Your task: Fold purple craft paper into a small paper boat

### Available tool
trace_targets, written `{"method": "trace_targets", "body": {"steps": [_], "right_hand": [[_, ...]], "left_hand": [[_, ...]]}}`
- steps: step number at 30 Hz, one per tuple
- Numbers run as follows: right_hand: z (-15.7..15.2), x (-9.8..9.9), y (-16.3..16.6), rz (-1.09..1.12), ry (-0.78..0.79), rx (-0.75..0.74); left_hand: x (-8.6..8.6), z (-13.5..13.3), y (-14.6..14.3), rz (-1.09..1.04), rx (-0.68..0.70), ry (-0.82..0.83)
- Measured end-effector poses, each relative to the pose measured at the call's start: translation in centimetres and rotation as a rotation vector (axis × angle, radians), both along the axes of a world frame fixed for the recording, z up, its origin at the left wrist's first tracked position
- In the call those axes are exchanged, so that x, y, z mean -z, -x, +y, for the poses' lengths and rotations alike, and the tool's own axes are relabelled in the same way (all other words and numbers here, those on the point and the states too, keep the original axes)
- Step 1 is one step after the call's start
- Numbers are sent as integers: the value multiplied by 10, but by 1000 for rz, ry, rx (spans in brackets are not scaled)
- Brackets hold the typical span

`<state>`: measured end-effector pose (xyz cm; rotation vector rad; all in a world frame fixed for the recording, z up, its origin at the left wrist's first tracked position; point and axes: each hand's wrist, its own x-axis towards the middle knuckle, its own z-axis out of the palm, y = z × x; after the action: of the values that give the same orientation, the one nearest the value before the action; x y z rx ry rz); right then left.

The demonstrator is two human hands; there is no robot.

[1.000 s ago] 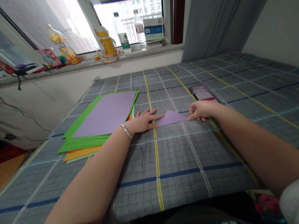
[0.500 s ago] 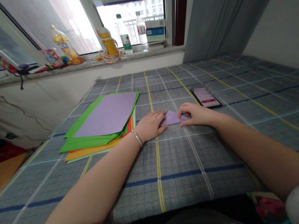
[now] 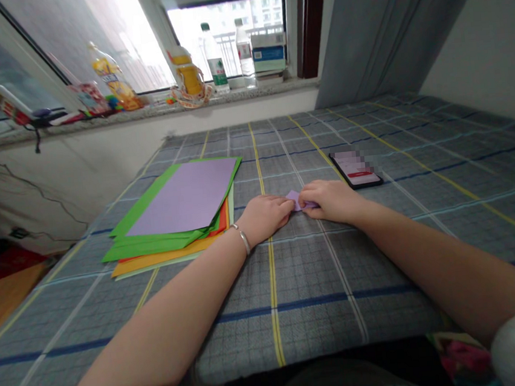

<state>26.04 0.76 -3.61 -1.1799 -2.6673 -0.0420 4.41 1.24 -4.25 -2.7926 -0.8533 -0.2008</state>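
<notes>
A small folded piece of purple paper (image 3: pixel 293 197) lies on the checked cloth, mostly covered by my fingers. My left hand (image 3: pixel 266 217) is closed on its left side, fingers together, with a silver bangle at the wrist. From the right, my right hand (image 3: pixel 326 200) pinches the paper's other side between thumb and fingers. The fingertips of both hands are close together over it. Only the paper's upper point and a narrow middle part show; its exact folds are hidden.
Left of my hands lies a stack of coloured sheets, a purple sheet (image 3: pixel 185 197) on top. A phone (image 3: pixel 356 168) rests beyond my right hand. Bottles (image 3: pixel 215 63), a yellow flask (image 3: pixel 189 78) and boxes (image 3: pixel 268 55) stand on the windowsill. The checked cloth (image 3: pixel 302 273) reaches the near edge.
My two hands have moved closer together over the purple paper, the left one rightward, the right one leftward. Less of the paper shows now. The stack and phone stay put.
</notes>
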Motion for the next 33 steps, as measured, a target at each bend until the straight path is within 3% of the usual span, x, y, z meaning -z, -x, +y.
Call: {"method": "trace_targets", "body": {"steps": [7, 12, 20, 33], "right_hand": [[-2, 0, 8, 94, -42, 61], [-8, -4, 13, 161, -113, 91], [-6, -1, 19, 208, -259, -25], [-3, 1, 12, 300, -290, -49]], "left_hand": [[6, 4, 2, -143, -113, -39], [6, 5, 3, -271, -82, -62], [5, 6, 3, -347, 67, -202], [0, 3, 7, -401, 36, -301]]}}
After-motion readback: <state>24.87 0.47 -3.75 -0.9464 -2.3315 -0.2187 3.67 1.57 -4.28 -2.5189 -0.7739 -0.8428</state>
